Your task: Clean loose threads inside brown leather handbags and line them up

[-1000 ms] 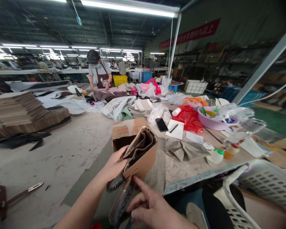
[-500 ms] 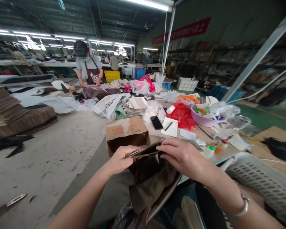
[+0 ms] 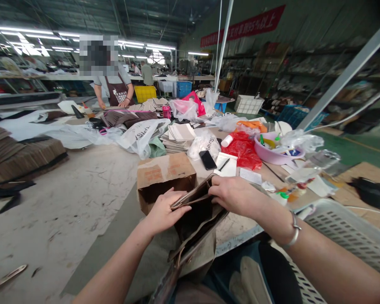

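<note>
A brown bag (image 3: 198, 236), which looks unfinished, hangs at the table edge in front of my body, its mouth gaping and the inside dark. At the left end of its upper rim, my left hand (image 3: 167, 212) pinches the layered edge between thumb and fingers. My right hand (image 3: 232, 193) grips the same rim farther right, its fingertips bent over the edge and partly hidden inside. Just behind the bag stands a cardboard box (image 3: 166, 166), its open side facing me.
A black phone (image 3: 207, 160) and a pen (image 3: 223, 164) on a notepad lie beyond the bag. On the right are a pink basin (image 3: 274, 157) and a grey plastic basket (image 3: 345, 228). Stacked brown pieces (image 3: 25, 158) fill the left. Across the table works a person in an apron (image 3: 116, 90).
The bag's lower part has swung and folded, so its opening now shows wider. Both hands keep their hold on the rim, and my right forearm has risen slightly. The view has shifted a little.
</note>
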A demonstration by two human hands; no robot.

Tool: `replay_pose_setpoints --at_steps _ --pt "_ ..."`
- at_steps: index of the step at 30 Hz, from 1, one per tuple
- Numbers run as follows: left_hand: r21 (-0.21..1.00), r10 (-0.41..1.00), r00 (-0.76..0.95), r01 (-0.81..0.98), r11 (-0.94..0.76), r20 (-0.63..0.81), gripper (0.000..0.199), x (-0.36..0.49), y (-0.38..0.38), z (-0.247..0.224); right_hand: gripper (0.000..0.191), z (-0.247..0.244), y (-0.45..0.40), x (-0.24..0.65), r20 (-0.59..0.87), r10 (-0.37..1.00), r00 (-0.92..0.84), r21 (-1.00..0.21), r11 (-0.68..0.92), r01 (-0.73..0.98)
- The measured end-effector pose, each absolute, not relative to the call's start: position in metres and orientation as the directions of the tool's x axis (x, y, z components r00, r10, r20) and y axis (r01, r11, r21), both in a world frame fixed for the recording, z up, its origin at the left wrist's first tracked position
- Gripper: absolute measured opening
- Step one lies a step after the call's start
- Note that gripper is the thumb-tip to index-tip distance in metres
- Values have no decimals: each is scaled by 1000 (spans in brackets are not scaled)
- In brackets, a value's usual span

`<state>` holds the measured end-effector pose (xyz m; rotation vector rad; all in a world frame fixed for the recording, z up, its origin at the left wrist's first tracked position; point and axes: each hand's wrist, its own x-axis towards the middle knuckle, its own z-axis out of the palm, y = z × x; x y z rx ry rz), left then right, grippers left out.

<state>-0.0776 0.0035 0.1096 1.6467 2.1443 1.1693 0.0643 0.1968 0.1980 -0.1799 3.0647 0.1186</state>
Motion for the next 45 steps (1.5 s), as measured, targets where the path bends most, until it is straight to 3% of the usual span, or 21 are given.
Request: replay_pose_setpoints --at_steps 5,10,17,24,45 --pt "703 876 -360 710 36 319 35 -82 2 104 15 197 194 72 -84 -249 -965 -39 968 -247" --pt "734 878 -337 679 -24 340 36 -77 5 104 13 189 200 72 -18 -71 -997 33 997 -72" --pt "751 874 -379 659 25 303 32 -69 6 102 17 184 204 68 86 83 -993 84 992 91" --pt "725 870 -410 682 92 275 34 -66 8 103 20 182 206 68 148 141 -979 35 988 147" --pt "720 890 -406 679 142 207 38 -71 15 108 27 175 219 56 139 321 -937 -115 945 306"
